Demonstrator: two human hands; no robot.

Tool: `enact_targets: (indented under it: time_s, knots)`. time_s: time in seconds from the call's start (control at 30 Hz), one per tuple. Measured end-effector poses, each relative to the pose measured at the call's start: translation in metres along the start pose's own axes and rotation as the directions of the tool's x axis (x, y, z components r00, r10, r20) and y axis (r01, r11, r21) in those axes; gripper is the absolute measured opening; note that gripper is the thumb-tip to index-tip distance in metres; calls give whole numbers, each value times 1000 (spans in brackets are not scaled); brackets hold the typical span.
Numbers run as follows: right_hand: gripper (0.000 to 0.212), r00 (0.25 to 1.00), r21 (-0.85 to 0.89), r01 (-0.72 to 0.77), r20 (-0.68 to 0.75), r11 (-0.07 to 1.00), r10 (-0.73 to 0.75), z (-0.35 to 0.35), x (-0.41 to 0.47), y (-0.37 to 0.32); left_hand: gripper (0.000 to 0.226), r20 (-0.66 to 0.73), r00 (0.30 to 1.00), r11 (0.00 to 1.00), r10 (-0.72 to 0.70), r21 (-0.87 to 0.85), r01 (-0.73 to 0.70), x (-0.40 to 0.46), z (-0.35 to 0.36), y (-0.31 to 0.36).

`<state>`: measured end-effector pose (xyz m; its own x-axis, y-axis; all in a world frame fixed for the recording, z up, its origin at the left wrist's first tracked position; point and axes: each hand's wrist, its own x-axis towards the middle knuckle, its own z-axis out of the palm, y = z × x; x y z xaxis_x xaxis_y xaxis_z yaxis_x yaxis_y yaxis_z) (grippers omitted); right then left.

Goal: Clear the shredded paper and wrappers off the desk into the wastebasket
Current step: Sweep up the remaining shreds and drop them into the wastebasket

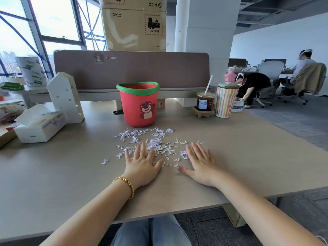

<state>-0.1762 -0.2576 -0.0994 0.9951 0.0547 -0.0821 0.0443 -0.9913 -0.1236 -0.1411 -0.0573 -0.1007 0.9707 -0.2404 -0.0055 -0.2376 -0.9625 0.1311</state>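
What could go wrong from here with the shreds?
1. Shredded paper lies loose and scattered; sweeping with the flat left hand and right hand may push bits off the desk edge.
2. The wastebasket stands upright beyond the pile; a hard push could tip it.

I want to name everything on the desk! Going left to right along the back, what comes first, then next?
White tissue box → white house-shaped ornament → red wastebasket with green rim and bear picture → iced coffee cup with straw → striped pastel tumbler with green lid.
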Motion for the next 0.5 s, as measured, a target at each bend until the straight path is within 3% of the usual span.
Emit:
enact_targets:
  time_s: [0.23,0.5]
  knots:
    - [77,991,25,-92,-92,995,94,3,49,-1,67,-3,1000,1000,21,-11,-21,24,1,16]
    - [71,975,114,-119,-176,986,137,-2,86,1,64,-34,999,997,-6,-78,3,57,-1,20]
